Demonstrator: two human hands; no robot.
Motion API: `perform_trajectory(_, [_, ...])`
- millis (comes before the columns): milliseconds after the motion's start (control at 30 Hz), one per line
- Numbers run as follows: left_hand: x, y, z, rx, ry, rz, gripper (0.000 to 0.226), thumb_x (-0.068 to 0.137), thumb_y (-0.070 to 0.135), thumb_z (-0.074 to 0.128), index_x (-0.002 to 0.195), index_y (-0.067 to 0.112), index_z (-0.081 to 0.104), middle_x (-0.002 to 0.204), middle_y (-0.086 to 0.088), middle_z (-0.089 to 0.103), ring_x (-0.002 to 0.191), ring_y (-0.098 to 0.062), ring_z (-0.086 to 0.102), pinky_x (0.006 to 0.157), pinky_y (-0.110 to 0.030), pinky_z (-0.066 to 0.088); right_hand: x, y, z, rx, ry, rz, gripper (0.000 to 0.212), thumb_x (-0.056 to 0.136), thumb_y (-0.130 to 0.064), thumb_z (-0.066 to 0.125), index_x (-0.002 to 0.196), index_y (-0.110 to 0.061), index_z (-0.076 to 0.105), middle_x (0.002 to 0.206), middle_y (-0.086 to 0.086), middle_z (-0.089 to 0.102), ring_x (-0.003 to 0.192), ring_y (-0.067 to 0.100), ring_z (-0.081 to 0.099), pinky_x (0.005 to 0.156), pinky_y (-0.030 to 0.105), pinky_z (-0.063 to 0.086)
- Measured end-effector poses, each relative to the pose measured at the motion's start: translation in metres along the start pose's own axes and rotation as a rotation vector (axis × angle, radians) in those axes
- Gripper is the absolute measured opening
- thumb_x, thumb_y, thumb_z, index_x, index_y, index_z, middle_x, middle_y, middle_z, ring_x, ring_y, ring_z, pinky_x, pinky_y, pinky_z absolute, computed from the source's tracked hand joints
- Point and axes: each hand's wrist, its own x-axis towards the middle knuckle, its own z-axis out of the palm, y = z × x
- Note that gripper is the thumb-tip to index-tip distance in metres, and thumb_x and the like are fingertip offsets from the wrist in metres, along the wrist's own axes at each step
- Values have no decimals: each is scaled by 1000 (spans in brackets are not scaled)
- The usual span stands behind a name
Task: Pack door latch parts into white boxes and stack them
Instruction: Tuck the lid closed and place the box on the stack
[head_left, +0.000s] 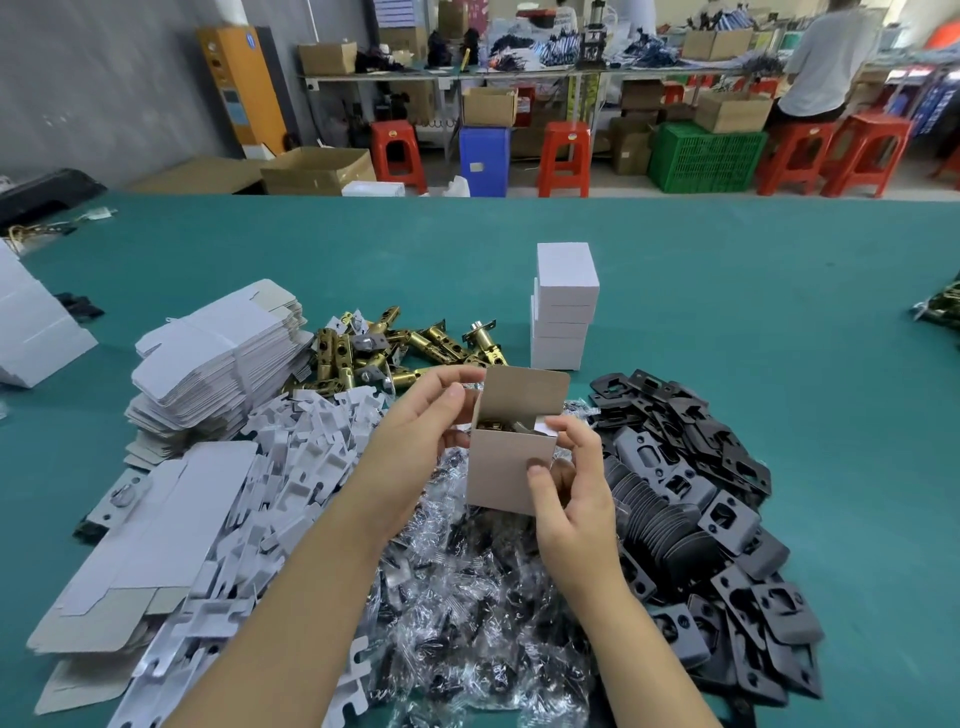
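Head view: both hands – left hand (415, 415), right hand (569, 483) – grip open white box (511, 462), latch inside; next, fold lid shut – add to stack (563, 306) mid-bench.

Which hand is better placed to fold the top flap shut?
Left, probably. The left hand has fingers up beside the raised flap; the right hand grips the open box lower, steadying it.

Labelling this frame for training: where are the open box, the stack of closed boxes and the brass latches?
open box (506, 470): head view, front wall.
stack of closed boxes (563, 312): head view, front face.
brass latches (436, 340): head view, one latch's barrel.
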Motion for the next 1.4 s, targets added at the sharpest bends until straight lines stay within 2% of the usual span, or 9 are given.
perform_trajectory(133, [1,-1,1,4,-10,19,30,103,13,55,112,37,71,106,4,75,98,-14,69,86,-37,59,0,0,0,0,2,8,46,96,-24,53,125,-59,44,99,-8,59,75,31,58,66,61,53])
perform_trajectory(333, [3,0,1,-17,-57,4,33,99,4,61,122,26,67,108,1,77,97,-9,71,75,-20,56,0,0,1,-13,-7,-24,42,94,-33,51,127,-58,43,102,-13,57,73,27,57,64,58,53])
perform_trajectory(767, [7,-3,1,-112,-67,-40,37,100,0,56,109,29,77,107,-5,75,94,-13,67,78,-28,55,0,2,1,-39,-37,-39,43,98,-36,49,135,-58,42,109,-13,60,78,25,59,68,57,54])
perform_trajectory(900, [7,-4,2,-105,-74,-22,36,101,4,55,111,30,77,109,-3,75,96,-13,66,81,-31,51,-1,2,0,-38,-34,-54,46,98,-34,49,133,-61,40,114,-22,60,75,19,57,66,46,55])
perform_trajectory(1033, [4,-3,2,-79,-91,50,37,101,5,54,112,31,78,113,0,75,102,-8,67,80,-22,54,-1,2,-1,-45,-29,-47,54,99,-24,51,138,-58,38,127,-23,59,71,9,53,64,19,46])
perform_trajectory(1133, [2,-3,0,-43,-109,108,38,101,1,53,112,28,78,117,2,74,110,-9,67,86,-18,52,-1,3,-1,-42,-32,-29,55,99,-24,52,139,-59,37,129,-21,60,71,8,53,66,18,46])
perform_trajectory(1267, [-1,-1,-2,-13,-152,107,19,96,28,63,110,29,77,112,2,74,105,-10,68,83,-18,53,1,5,-1,-28,-43,16,50,100,-29,51,141,-54,38,130,-13,64,86,2,58,75,20,47])
perform_trajectory(1333, [-3,1,-3,31,-170,130,27,90,48,68,108,29,76,110,1,73,103,-12,67,83,-20,53,1,5,-1,-19,-36,10,49,101,-30,51,139,-57,37,127,-15,65,84,5,61,70,23,50])
perform_trajectory(1400, [-5,2,-4,76,-175,145,40,87,64,64,103,29,77,111,2,72,101,-14,67,81,-21,53,0,4,0,3,-35,15,49,101,-32,51,135,-63,35,127,-21,64,86,11,64,69,37,58])
